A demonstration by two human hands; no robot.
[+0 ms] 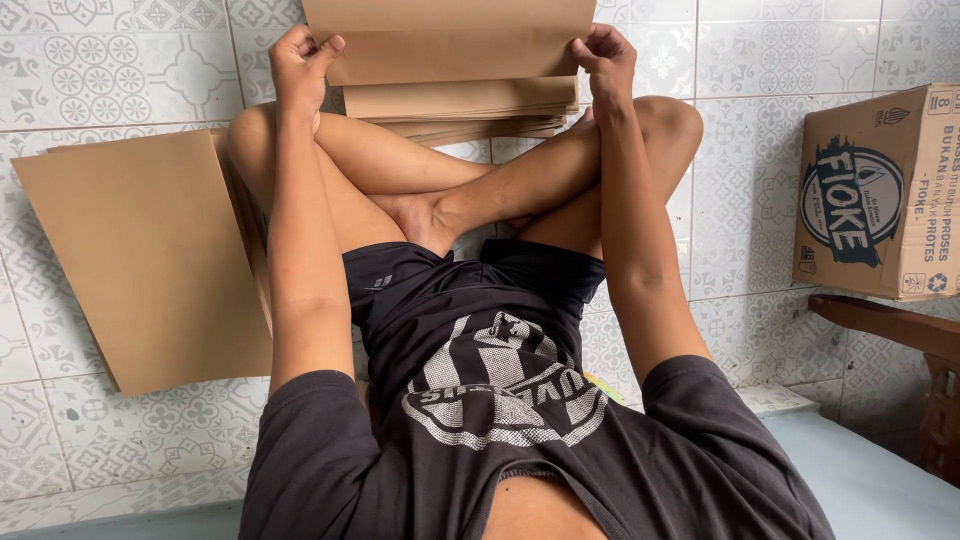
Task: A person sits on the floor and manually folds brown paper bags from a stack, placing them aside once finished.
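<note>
Cardboard sheet [450,40], brown and folded, sits at the top centre of the frame, gripped at both side edges: the left hand [300,60] pinches its left edge, the right hand [603,58] clasps its right edge. Beneath it lies a stack of similar sheets [460,108] beyond the crossed legs. Another flat sheet [140,260] rests at left; a printed carton [880,190] stands at right.

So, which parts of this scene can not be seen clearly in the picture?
- Brown sheet held by the left hand and right hand: head view, its top is cut off by the upper edge.
- Stack of sheets: its count cannot be told; the held sheet and the knees cover it.
- Cardboard box: right edge cuts it off.
- Wooden furniture: mostly out of frame.
</note>
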